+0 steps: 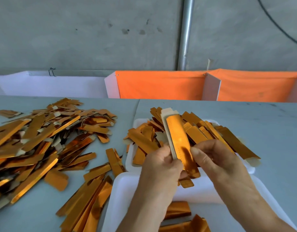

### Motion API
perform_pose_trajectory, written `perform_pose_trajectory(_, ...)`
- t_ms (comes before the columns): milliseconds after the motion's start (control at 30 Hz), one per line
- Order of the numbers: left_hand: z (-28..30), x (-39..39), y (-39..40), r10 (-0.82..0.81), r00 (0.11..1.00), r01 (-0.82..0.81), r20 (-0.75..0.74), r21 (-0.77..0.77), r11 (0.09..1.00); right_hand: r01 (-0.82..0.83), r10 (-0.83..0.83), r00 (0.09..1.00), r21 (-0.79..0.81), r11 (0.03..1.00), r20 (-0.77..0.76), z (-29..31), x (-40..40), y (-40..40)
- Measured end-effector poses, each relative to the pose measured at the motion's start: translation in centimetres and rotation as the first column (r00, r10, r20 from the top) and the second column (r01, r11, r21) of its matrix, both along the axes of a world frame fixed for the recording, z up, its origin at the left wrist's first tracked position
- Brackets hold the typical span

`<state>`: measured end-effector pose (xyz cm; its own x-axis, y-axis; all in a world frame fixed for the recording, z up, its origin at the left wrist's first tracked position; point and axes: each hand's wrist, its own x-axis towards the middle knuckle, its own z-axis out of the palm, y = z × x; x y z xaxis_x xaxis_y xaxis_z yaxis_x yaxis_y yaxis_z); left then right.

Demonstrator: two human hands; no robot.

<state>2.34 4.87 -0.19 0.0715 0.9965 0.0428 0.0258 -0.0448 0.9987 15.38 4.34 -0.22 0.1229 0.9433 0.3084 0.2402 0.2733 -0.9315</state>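
Note:
Both hands hold one long gold foil card strip (177, 136) up over the table, its pale cardboard edge facing left. My left hand (161, 168) grips its lower left edge. My right hand (216, 159) pinches its lower right side with thumb and fingers. Beneath the hands a far white tray (130, 158) holds several more gold strips (199, 131). A near white tray (121, 190) sits under my wrists with a few gold strips (178, 210) in it.
A big loose heap of gold strips (44, 138) covers the left of the grey table (270, 128). More strips (91, 201) lie beside the near tray. Orange cloth (161, 86) and white panels (52, 86) stand behind the table, before a concrete wall with a metal pipe (186, 34).

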Motion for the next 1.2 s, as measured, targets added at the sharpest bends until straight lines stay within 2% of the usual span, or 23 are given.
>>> perform_pose_trajectory(67,0.0,0.3,-0.3,-0.051,0.996,0.053,-0.075,0.027,0.998,0.030,-0.029,0.994,0.004,1.000,-0.109,0.1,0.0,0.3)
perform_pose_trajectory(167,-0.1,0.4,-0.8,-0.121,0.976,0.140,-0.180,0.093,0.986,0.022,-0.022,0.990,-0.007,1.000,-0.142,-0.1,0.4,0.6)
perform_pose_trajectory(267,0.3,0.0,-0.7,-0.203,0.962,0.209,-0.181,0.015,0.978,-0.031,0.026,0.984,-0.026,0.999,-0.175,-0.2,0.8,0.6)
perform_pose_trajectory(333,0.3,-0.4,-0.2,-0.204,0.979,0.205,0.019,-0.064,0.977,-0.079,0.073,0.970,-0.019,0.997,-0.233,-0.2,0.9,0.5)
perform_pose_trajectory(400,0.5,-0.7,0.0,-0.204,0.938,0.241,0.281,-0.105,0.965,-0.122,0.115,0.954,-0.005,0.993,-0.278,-0.2,1.1,0.5)
perform_pose_trajectory(433,0.6,-0.9,0.0,-0.212,0.908,0.264,0.361,-0.103,0.959,-0.142,0.136,0.946,0.001,0.990,-0.295,-0.2,1.2,0.5)
perform_pose_trajectory(500,0.5,-1.1,-0.1,-0.215,0.856,0.300,0.471,-0.112,0.947,-0.176,0.170,0.936,0.007,0.984,-0.308,-0.2,1.2,0.4)
perform_pose_trajectory(567,0.3,-1.1,0.0,-0.192,0.834,0.302,0.517,-0.138,0.943,-0.203,0.197,0.935,0.013,0.979,-0.294,-0.1,1.2,0.3)
perform_pose_trajectory(733,0.0,-0.8,0.1,-0.104,0.896,0.171,0.432,-0.119,0.978,-0.234,0.236,0.938,0.040,0.971,-0.254,0.1,0.8,0.0)
perform_pose_trajectory(900,-0.2,-0.1,-0.3,0.013,0.985,-0.016,0.172,0.019,1.000,-0.232,0.232,0.935,0.034,0.972,-0.268,0.0,0.9,-0.2)
perform_pose_trajectory(1000,-0.2,-0.1,-0.3,0.015,0.994,-0.022,0.110,0.067,0.998,-0.230,0.226,0.941,0.017,0.973,-0.252,-0.2,1.0,-0.2)
perform_pose_trajectory(1200,-0.4,-0.2,-0.2,0.067,0.997,-0.062,-0.025,0.165,0.984,-0.328,0.316,0.927,-0.029,0.944,-0.202,-0.1,1.5,-0.3)
